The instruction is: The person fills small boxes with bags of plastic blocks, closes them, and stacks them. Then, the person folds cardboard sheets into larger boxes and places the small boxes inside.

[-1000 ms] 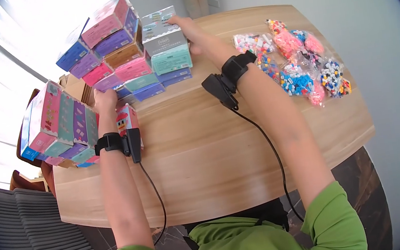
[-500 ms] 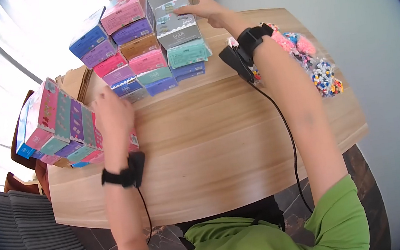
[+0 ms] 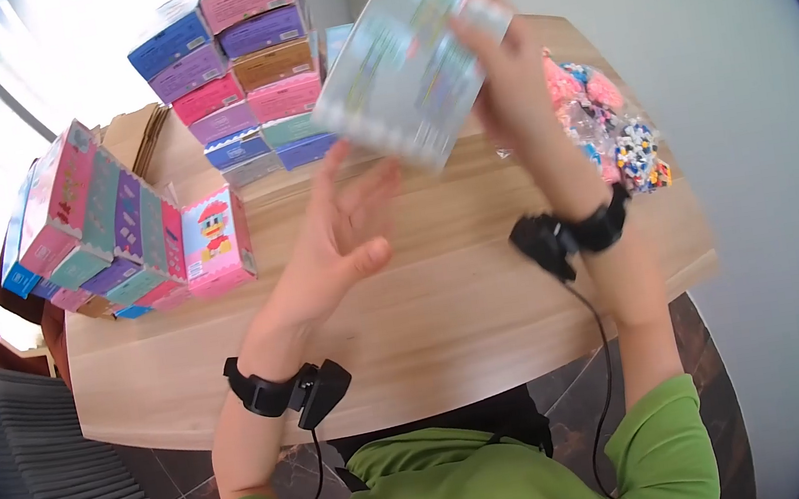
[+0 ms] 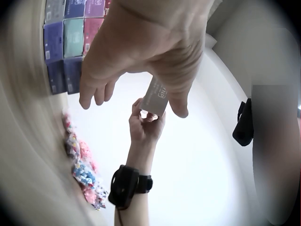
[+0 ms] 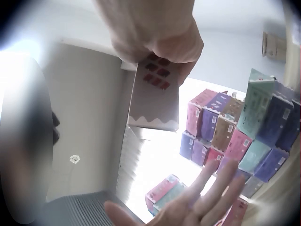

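Observation:
My right hand (image 3: 514, 83) grips a grey box (image 3: 406, 67) by its right side, lifted and tilted above the table. The box has a white scalloped edge and small printed pictures. In the right wrist view, red shapes show on one of its faces. Just below its lower corner, my left hand (image 3: 334, 248) has its fingers spread and holds nothing. From the left wrist view, the right hand (image 4: 146, 125) and the box (image 4: 155, 96) appear beyond the left hand's fingers. Behind stands a tall stack of colourful boxes (image 3: 265, 70).
At the left is a row of similar boxes (image 3: 93, 219), with a pink box (image 3: 216, 238) bearing a cartoon figure at its near end. Bags of small colourful pieces (image 3: 634, 153) lie on the table's right side. Folded cardboard (image 3: 133, 143) lies behind the row.
My right hand has lifted the grey box off the stack and brought it nearer, tilting it. The left hand has left the boxes on the left and moved right towards the grey box.

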`<state>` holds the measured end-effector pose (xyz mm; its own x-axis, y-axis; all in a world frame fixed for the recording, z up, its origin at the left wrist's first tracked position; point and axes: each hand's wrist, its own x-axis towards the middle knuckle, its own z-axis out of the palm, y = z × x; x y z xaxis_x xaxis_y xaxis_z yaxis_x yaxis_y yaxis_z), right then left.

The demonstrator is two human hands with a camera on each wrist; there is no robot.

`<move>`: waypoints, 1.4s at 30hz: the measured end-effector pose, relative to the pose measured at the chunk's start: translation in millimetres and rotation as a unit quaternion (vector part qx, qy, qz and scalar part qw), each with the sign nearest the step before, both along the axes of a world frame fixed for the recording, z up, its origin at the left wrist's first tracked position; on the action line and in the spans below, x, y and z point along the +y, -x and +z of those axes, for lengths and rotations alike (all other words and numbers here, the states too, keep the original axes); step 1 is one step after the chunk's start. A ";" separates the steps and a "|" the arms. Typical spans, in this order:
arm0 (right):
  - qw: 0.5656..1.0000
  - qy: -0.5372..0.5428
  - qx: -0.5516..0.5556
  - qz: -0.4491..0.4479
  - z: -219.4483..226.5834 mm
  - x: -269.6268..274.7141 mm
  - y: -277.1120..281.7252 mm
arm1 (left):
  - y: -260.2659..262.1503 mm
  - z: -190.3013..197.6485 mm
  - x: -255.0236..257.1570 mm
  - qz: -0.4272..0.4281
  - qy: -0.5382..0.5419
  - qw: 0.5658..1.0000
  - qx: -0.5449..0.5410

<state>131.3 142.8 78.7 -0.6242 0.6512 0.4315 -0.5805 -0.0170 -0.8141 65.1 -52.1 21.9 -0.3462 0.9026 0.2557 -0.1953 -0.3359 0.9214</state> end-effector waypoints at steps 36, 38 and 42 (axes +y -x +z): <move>0.829 -0.536 -0.157 0.014 -52.4 -30.0 -23.1 | 41.7 -72.9 -6.9 -0.084 -0.046 0.923 -0.374; 0.828 -0.533 -0.174 0.017 -52.5 -28.1 -20.9 | 38.1 -68.2 -4.3 -0.091 -0.056 0.923 -0.370; 0.853 -0.448 -0.266 -0.018 -21.0 29.5 -38.3 | 34.4 -61.1 -5.3 -0.010 -0.037 0.930 -0.366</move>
